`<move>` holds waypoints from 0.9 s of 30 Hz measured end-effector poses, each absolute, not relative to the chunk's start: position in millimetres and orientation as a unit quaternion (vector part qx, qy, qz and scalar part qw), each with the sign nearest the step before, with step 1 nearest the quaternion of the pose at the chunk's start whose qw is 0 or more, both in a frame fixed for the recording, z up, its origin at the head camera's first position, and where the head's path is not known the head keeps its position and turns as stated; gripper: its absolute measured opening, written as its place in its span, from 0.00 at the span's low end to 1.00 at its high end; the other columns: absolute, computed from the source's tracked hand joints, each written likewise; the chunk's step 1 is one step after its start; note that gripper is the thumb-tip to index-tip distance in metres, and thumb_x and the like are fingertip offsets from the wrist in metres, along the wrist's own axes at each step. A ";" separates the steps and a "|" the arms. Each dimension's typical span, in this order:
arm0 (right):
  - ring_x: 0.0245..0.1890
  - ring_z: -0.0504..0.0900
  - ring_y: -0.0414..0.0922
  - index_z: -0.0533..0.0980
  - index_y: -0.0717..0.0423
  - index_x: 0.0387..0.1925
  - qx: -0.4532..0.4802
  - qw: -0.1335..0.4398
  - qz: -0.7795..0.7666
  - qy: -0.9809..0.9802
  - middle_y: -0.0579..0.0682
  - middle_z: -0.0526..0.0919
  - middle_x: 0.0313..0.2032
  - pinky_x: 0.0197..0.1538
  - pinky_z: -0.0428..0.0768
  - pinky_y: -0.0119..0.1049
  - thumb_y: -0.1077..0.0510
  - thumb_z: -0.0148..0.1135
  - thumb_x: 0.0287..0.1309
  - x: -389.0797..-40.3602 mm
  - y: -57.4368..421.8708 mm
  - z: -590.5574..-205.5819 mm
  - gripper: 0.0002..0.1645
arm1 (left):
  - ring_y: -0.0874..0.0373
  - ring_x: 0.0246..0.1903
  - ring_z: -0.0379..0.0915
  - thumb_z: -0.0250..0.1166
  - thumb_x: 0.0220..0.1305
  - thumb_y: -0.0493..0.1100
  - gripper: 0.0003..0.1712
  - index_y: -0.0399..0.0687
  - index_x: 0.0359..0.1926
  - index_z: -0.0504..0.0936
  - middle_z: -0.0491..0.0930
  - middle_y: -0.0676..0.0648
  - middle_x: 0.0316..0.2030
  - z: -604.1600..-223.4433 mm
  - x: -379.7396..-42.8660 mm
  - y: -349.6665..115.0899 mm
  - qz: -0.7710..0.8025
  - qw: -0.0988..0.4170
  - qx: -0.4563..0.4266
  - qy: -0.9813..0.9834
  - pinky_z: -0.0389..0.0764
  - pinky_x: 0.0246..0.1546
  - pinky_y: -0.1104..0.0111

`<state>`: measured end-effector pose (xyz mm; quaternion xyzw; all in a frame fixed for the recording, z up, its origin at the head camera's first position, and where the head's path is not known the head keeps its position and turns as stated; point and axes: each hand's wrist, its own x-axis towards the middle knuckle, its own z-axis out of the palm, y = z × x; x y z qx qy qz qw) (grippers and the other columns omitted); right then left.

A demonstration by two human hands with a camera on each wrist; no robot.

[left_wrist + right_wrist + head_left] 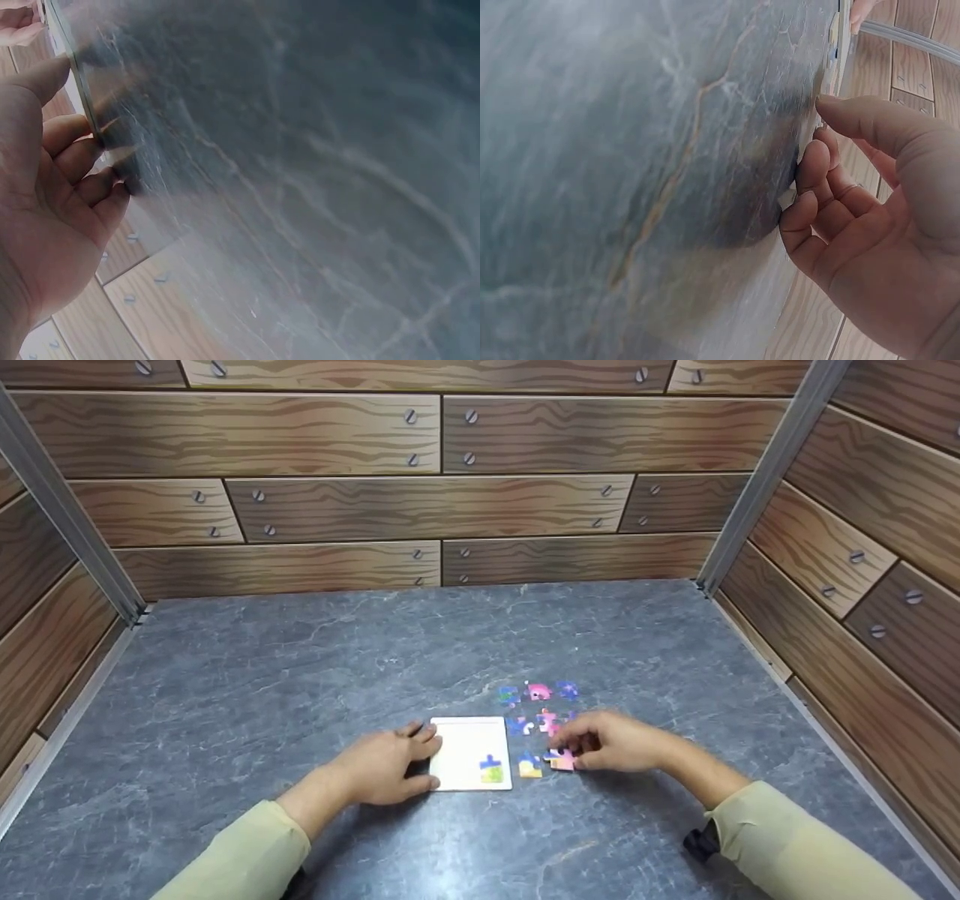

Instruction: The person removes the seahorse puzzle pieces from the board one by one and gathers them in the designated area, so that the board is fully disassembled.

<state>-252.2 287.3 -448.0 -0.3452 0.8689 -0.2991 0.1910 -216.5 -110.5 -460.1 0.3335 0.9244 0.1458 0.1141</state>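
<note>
A square white puzzle tray [459,769] lies on the grey table, with one blue-and-yellow puzzle piece [491,770] in its lower right corner. My left hand [386,765] rests against the tray's left side, fingertips at its rim and thumb near the lower left corner. To the right of the tray, my right hand [622,742] pinches a pink-and-blue puzzle piece [561,760] between thumb and fingers, low over the table. A yellow-and-blue piece [530,766] lies between that piece and the tray. In the right wrist view the thumb [855,116] hides most of the pieces.
Several loose puzzle pieces lie in rough rows beyond the right hand, among them a pink one [538,691], a blue one [568,690] and a green-blue one [508,694]. Wood-patterned walls [330,506] enclose the table [300,660] at the back and sides.
</note>
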 end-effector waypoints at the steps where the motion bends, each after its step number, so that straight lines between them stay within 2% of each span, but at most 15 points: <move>1: 0.35 0.77 0.39 0.87 0.51 0.57 -0.345 0.193 -0.298 0.869 0.48 0.85 0.39 0.38 0.77 0.32 0.67 0.69 0.63 -252.2 287.3 -447.9 0.22 | 0.37 0.77 0.60 0.64 0.76 0.59 0.38 0.48 0.78 0.71 0.66 0.39 0.77 -460.1 -216.5 -110.6 0.146 0.115 0.333 0.924 0.69 0.70 0.41; 18: 0.38 0.77 0.39 0.86 0.50 0.57 -0.354 0.209 -0.294 0.863 0.50 0.84 0.42 0.41 0.77 0.33 0.66 0.69 0.66 -254.2 288.2 -448.4 0.20 | 0.37 0.77 0.59 0.64 0.76 0.60 0.37 0.48 0.78 0.72 0.66 0.40 0.77 -461.0 -216.7 -110.0 0.146 0.119 0.328 0.926 0.69 0.71 0.42; 27: 0.40 0.78 0.40 0.86 0.51 0.59 -0.356 0.201 -0.298 0.862 0.47 0.84 0.44 0.42 0.78 0.33 0.64 0.71 0.66 -253.9 289.6 -449.1 0.20 | 0.38 0.77 0.59 0.64 0.76 0.60 0.38 0.48 0.78 0.71 0.66 0.40 0.77 -461.2 -217.9 -109.5 0.141 0.120 0.329 0.926 0.69 0.71 0.42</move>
